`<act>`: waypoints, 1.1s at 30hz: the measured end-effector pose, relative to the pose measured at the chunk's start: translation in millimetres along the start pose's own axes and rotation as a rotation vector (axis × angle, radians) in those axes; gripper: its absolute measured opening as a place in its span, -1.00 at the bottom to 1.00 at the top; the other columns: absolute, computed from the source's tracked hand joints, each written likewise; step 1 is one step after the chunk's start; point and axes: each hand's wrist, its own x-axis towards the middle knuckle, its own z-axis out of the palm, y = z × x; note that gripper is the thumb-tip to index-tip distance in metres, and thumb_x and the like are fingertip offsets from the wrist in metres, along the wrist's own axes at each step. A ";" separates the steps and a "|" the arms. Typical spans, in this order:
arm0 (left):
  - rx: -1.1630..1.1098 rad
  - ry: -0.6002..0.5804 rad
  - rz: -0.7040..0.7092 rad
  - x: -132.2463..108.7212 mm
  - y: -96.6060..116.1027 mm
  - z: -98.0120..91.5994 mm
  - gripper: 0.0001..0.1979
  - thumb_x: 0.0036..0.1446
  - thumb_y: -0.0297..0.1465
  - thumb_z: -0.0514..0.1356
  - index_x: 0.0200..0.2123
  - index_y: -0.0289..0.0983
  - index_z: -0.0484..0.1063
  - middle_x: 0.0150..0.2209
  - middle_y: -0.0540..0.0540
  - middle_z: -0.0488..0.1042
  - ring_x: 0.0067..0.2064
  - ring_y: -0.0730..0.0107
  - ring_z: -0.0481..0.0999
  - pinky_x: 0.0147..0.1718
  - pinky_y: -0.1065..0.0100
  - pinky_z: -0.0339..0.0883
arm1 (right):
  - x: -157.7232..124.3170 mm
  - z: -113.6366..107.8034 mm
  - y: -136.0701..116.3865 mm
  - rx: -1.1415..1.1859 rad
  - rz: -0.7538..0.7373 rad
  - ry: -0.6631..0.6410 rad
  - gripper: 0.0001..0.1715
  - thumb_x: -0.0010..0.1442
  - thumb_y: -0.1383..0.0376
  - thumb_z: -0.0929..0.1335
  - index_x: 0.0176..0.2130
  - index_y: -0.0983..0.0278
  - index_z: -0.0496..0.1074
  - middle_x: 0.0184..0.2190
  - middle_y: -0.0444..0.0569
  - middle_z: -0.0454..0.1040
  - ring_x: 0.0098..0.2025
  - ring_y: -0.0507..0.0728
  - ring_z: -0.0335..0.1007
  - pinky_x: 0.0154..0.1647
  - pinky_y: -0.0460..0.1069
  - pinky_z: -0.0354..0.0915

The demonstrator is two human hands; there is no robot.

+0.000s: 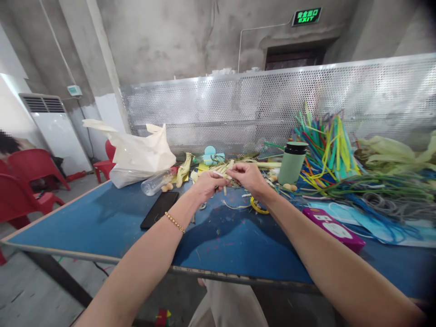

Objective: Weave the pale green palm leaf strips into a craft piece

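My left hand (211,184) and my right hand (248,177) meet above the middle of the blue table (102,222), their fingers closed in pinches. Between the fingertips are pale, thin strips (225,190), too small to make out well; which hand grips what is unclear. Behind the hands lie pale green husks (184,170) and leafy scraps. A yellow ring (259,205) of tape or cord lies just below my right hand. To the left of my left hand is a black phone (159,210), lying flat.
A white plastic bag (143,154) and a clear bottle (156,182) stand left. Right are a green canister (292,164), colourful strips (335,150), a purple box (334,229), blue masks (384,222) and tangled cords. Red chairs (37,168) are at far left, near a partly visible person.
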 end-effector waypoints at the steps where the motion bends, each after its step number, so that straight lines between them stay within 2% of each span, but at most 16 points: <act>1: 0.003 -0.014 -0.009 -1.1 1.0 0.0 -0.88 -0.21 -0.53 0.38 -0.56 -0.43 0.49 -0.54 -0.13 0.48 -0.56 0.60 0.27 -0.57 0.45 -0.01 | 0.4 0.9 2.1 -0.003 -0.007 0.010 -0.53 -0.07 -0.04 0.44 -0.56 0.30 0.34 -0.69 -0.20 0.22 -0.62 -0.04 0.06 -0.60 -0.09 -0.01; 5: -0.026 -0.068 -0.045 -5.5 7.0 1.9 -0.79 -0.19 -0.42 0.43 -0.52 -0.42 0.50 -0.51 -0.12 0.48 -0.57 0.62 0.25 -0.56 0.45 0.02 | 1.5 1.9 7.0 -0.052 -0.043 0.027 -0.58 0.02 -0.01 0.40 -0.53 0.28 0.35 -0.70 -0.17 0.28 -0.64 -0.01 0.13 -0.62 -0.09 0.03; 11: -0.150 -0.023 -0.032 -5.4 8.4 5.2 -0.64 -0.11 -0.19 0.41 -0.40 -0.39 0.51 -0.45 -0.15 0.48 -0.42 0.45 0.42 -0.54 0.44 0.05 | -0.6 2.3 1.8 -0.076 -0.075 0.018 -0.61 0.02 0.01 0.39 -0.52 0.27 0.35 -0.64 -0.12 0.38 -0.61 0.04 0.28 -0.58 -0.08 0.15; 15: -0.119 -0.022 -0.005 -5.2 5.9 6.3 -0.67 -0.19 -0.28 0.45 -0.44 -0.41 0.49 -0.48 -0.09 0.43 -0.45 0.50 0.39 -0.57 0.46 0.01 | -1.1 2.4 1.5 -0.100 -0.077 0.022 -0.63 0.04 0.03 0.38 -0.52 0.28 0.36 -0.64 -0.11 0.38 -0.58 0.05 0.30 -0.58 -0.08 0.16; 21: -0.123 0.009 -0.009 -6.7 7.8 7.3 -0.80 -0.16 -0.43 0.40 -0.45 -0.40 0.49 -0.45 -0.08 0.43 -0.49 0.59 0.32 -0.58 0.47 0.01 | 0.2 2.0 4.7 -0.135 -0.103 0.037 -0.65 0.05 0.05 0.37 -0.49 0.29 0.39 -0.65 -0.13 0.35 -0.58 0.04 0.26 -0.58 -0.08 0.14; 28: -0.081 -0.002 -0.039 -7.7 9.6 6.8 -0.84 -0.20 -0.49 0.39 -0.48 -0.40 0.51 -0.44 -0.12 0.46 -0.46 0.55 0.36 -0.57 0.48 0.03 | -2.5 5.0 -0.3 -0.046 -0.049 0.040 -0.63 0.00 0.03 0.39 -0.53 0.27 0.33 -0.63 -0.12 0.34 -0.60 0.03 0.24 -0.59 -0.07 0.16; 33: -0.062 -0.007 -0.048 -9.4 11.0 8.3 -0.87 -0.19 -0.50 0.38 -0.50 -0.40 0.50 -0.46 -0.11 0.44 -0.46 0.54 0.38 -0.57 0.48 0.02 | -0.6 4.0 2.8 -0.129 -0.092 0.084 -0.61 0.01 0.02 0.39 -0.55 0.28 0.34 -0.66 -0.14 0.29 -0.59 0.00 0.15 -0.59 -0.09 0.11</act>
